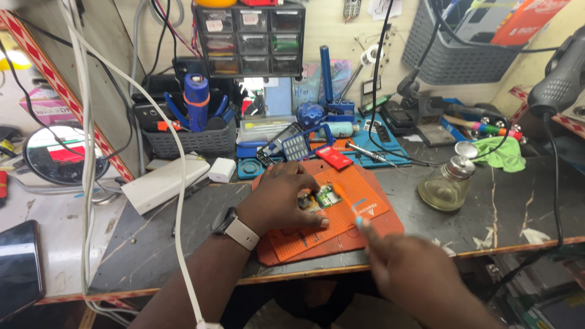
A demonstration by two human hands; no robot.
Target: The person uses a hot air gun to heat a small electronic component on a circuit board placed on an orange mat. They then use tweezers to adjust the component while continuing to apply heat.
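Circuit board (326,196), small and green, lies on orange mat (359,213) at bench centre, pinned under left hand (281,198) fingertips; right hand (405,268), blurred, pinches a thin tool near its right edge, grip narrow, tip aimed up-left toward board.

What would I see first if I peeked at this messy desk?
Probably the bright orange mat in the middle of the dark bench, where the left hand presses down a small green circuit board. The right hand hovers blurred at the mat's near edge. To the right stands a round glass bottle with a metal cap.
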